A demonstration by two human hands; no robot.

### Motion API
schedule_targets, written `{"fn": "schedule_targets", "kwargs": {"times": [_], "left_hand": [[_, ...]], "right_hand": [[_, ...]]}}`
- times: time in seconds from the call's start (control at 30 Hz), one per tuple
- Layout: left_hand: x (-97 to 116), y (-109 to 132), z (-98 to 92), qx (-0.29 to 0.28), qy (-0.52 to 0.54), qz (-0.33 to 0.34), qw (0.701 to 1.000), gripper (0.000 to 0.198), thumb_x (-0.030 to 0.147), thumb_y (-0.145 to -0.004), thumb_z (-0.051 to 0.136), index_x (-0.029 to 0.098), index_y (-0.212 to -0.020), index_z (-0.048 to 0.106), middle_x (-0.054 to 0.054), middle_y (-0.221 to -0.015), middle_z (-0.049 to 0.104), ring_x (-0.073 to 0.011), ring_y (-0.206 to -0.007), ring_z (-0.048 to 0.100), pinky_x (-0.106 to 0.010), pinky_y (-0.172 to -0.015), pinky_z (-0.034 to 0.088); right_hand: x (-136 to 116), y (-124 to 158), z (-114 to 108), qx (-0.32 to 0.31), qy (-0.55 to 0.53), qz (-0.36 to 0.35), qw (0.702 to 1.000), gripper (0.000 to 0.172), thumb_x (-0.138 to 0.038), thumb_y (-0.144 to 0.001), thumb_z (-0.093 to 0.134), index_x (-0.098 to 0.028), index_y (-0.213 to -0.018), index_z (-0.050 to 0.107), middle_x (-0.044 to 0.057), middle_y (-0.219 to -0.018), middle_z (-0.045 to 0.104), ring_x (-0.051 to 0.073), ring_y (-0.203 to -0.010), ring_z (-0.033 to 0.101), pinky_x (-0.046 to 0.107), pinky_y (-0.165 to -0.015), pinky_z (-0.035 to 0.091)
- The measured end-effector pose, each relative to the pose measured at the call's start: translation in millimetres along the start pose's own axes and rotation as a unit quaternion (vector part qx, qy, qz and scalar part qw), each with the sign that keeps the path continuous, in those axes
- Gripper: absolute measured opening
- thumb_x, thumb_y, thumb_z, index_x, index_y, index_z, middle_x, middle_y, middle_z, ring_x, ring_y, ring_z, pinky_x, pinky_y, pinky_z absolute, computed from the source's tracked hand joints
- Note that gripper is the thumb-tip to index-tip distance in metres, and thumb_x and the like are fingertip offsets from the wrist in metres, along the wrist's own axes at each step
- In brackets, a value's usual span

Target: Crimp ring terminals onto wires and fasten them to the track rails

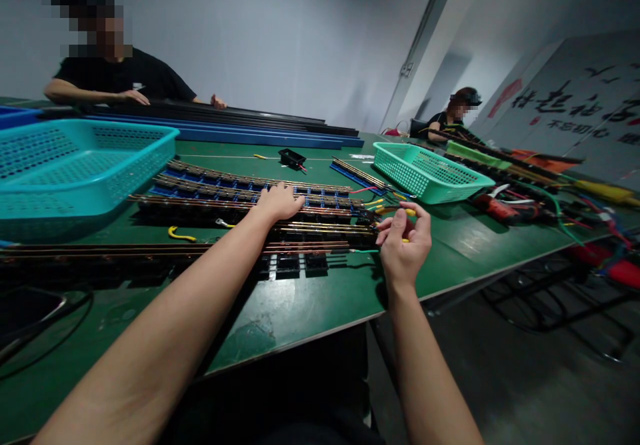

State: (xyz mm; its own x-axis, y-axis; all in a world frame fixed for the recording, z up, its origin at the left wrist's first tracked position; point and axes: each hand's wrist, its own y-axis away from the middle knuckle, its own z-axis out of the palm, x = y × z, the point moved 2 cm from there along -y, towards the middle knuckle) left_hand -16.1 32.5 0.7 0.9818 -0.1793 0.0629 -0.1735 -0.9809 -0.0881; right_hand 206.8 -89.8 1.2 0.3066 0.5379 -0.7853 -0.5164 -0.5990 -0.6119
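Long strips of thin copper-coloured rods on blue and black bases (pixel 215 182) lie side by side. My left hand (pixel 281 202) rests on top of them, palm down with fingers somewhat spread. At the right ends of the strips, my right hand (pixel 407 242) is curled closed around a yellow wire (pixel 409 212), part of which shows at the fingers. Other yellow wire ends (pixel 374 203) stick out just left of it. Closer to me lies another long strip with copper rods (pixel 165 250) on black blocks. What sits inside my right palm is hidden.
A turquoise basket (pixel 150 145) stands at left, a green basket (pixel 435 182) at right. A small black tray (pixel 291 158), a loose yellow wire (pixel 182 234) and red-handled pliers (pixel 505 208) lie on the green table (pixel 310 312). One person (pixel 125 78) sits opposite, another (pixel 453 112) far right.
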Motion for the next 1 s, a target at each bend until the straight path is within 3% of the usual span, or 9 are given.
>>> {"fn": "schedule_targets", "kwargs": {"times": [0.17,0.4,0.67,0.87,1.0], "left_hand": [[0.7,0.5,-1.1,-0.006,0.002,-0.007,1.0,0.062,0.053,-0.088,0.022,0.015,-0.128,0.051,-0.017,-0.136,0.048,-0.0318,-0.12,0.048,-0.046,-0.096,0.037],[1.8,1.9,-2.3,-0.008,0.003,-0.011,1.0,0.063,0.053,-0.088,0.022,0.015,-0.13,0.05,-0.017,-0.137,0.046,-0.0317,-0.121,0.046,-0.045,-0.097,0.036],[1.5,0.8,-0.8,-0.002,0.0,-0.008,1.0,0.064,0.054,-0.088,0.021,0.013,-0.127,0.052,-0.018,-0.134,0.048,-0.0324,-0.119,0.048,-0.047,-0.096,0.037],[0.9,0.3,-0.8,-0.006,0.005,-0.009,1.0,0.066,0.056,-0.087,0.022,0.014,-0.129,0.05,-0.018,-0.136,0.047,-0.0325,-0.121,0.047,-0.046,-0.097,0.036],[1.1,0.0,-0.6,-0.007,0.008,-0.009,1.0,0.066,0.056,-0.088,0.022,0.013,-0.13,0.049,-0.019,-0.137,0.046,-0.0335,-0.121,0.046,-0.048,-0.097,0.036]], "right_hand": [[8.3,-8.7,-5.5,0.068,-0.059,0.04,0.995,0.032,-0.047,-0.087,0.051,-0.019,-0.101,0.047,-0.009,-0.054,0.05,0.004,-0.034,0.044,0.015,-0.033,0.032],[10.1,-10.2,-7.8,0.09,-0.087,0.067,0.99,0.03,-0.044,-0.086,0.053,-0.019,-0.1,0.047,-0.01,-0.051,0.05,0.004,-0.033,0.043,0.015,-0.033,0.031],[-2.1,-4.4,-8.2,0.053,-0.054,0.0,0.997,0.034,-0.041,-0.088,0.05,-0.02,-0.114,0.048,0.001,-0.091,0.063,0.0,-0.038,0.044,0.016,-0.035,0.035],[-14.3,5.0,-22.5,0.15,-0.044,-0.058,0.986,0.034,-0.041,-0.09,0.046,-0.017,-0.113,0.052,0.001,-0.082,0.063,0.002,-0.039,0.043,0.018,-0.034,0.034],[-18.5,10.9,-35.8,0.176,-0.005,-0.065,0.982,0.037,-0.044,-0.089,0.045,-0.016,-0.112,0.054,0.002,-0.081,0.063,0.003,-0.039,0.044,0.018,-0.034,0.033]]}}
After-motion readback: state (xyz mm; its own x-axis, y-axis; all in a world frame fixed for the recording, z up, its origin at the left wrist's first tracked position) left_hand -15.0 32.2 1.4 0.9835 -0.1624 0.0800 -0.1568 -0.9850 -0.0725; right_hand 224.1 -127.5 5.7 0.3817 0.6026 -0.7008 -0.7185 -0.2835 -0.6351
